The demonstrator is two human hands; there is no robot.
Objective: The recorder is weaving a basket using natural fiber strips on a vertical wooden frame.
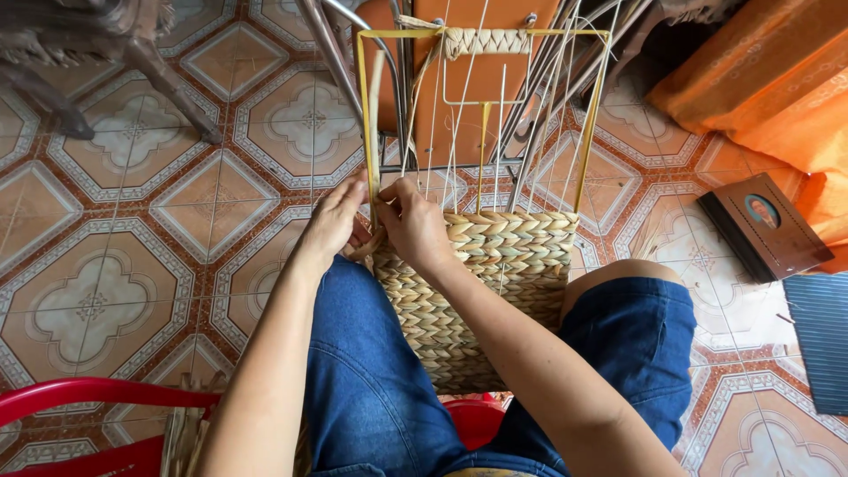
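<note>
A: Basket (481, 291), head view: half-woven straw body on a yellow wire frame (594, 115), resting between the person's knees.

B: Left hand (336, 216) and right hand (413, 223) both pinch a strand (374, 132) at the left upright; weaving stage, needing a tight tuck next.

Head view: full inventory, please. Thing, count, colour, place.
Basket: one, tan woven, part-finished, between the knees.
Frame: one, yellow wire, rising from the basket, braided wrap on its top bar.
Strands: several, pale, upright inside the frame.
Chair: one, red plastic, bottom left.
Box: one, dark brown, oval picture on lid, floor right.
Cloth: one, orange, top right.
Mat: one, blue ribbed, right edge.
Floor: tiled, orange and cream pattern.
Shorts: one pair, blue denim.
Left hand: at the basket's left corner, gripping a strand.
Right hand: on the basket's rim, pinching a strand.
</note>
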